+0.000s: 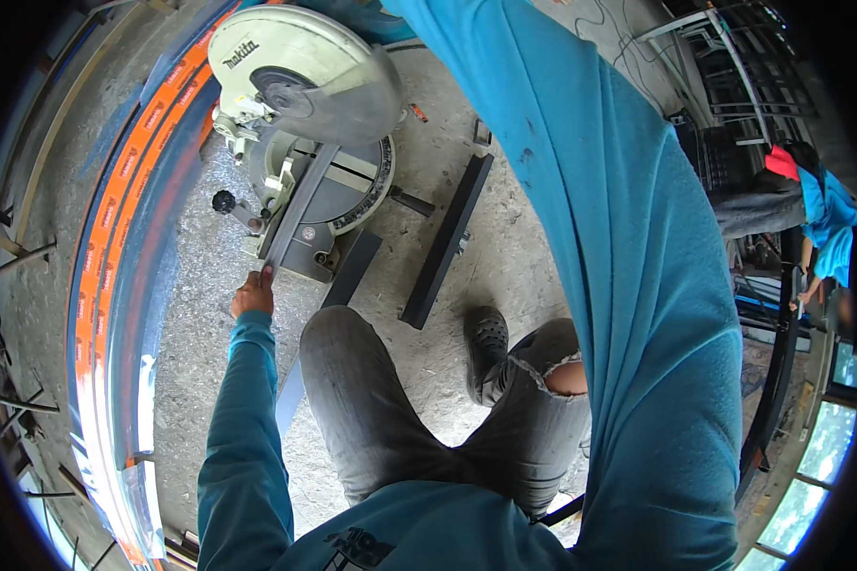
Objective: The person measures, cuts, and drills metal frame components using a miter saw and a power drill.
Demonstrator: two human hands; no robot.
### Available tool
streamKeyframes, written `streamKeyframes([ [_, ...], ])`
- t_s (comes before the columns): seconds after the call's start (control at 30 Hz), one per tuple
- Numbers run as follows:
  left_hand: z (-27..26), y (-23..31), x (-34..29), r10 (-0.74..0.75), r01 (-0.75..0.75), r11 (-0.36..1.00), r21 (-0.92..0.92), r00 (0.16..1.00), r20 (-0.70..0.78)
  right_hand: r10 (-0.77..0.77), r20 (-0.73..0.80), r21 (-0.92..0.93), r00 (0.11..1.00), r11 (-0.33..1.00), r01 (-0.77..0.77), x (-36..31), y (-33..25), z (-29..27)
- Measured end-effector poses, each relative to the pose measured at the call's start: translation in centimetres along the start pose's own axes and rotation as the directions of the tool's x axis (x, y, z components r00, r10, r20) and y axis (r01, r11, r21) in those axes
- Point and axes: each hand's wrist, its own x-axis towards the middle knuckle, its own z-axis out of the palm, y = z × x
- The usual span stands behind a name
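My left hand (254, 293) is closed on the near end of a grey metal bar (300, 211), thumb or finger along its top. The bar lies across the base of a miter saw (350, 179), against its fence and clamp. Above the bar is the saw's round pale-green blade guard (305, 48), with a translucent lower cover (352, 105). My right arm, in a blue sleeve (581, 190), reaches up past the top edge beside the saw head; its hand is out of the picture. A dark metal profile (354, 266) lies by the saw base near my knee.
Another dark profile (448, 240) lies on the concrete floor right of the saw. Long strips with orange film (114, 257) run along the left. A small orange object (418, 112) lies beyond. At the far right a person in blue (824, 219) stands by metal frames (747, 86).
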Motion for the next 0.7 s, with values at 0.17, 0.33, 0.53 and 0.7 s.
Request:
streamKeyframes([
  [0.17, 0.4, -1.1, 0.1, 0.085, -0.086, 0.996, -0.003, 0.99, -0.113, -0.058, 0.104, 0.149, 0.993, 0.988, 0.042, -0.2, 1.3, 0.1],
  [0.33, 0.4, 1.6, -0.6, -0.001, -0.016, 0.997, -0.073, 0.975, -0.222, 0.164, 0.185, -0.114, 0.969, 0.983, -0.144, 3.0, -1.0, 2.7],
  [0.53, -0.2, 2.2, 0.9, -0.057, 0.052, 0.998, -0.032, 0.983, -0.176, -0.302, 0.049, -0.019, 0.952, 0.953, 0.304, 12.2, 4.2, 7.5],
  [0.7, 2.3, 1.0, 3.4, -0.037, 0.024, 0.995, -0.1, 0.991, -0.131, -0.234, 0.062, 0.019, 0.97, 0.972, 0.233, 13.0, 8.7, 8.2],
])
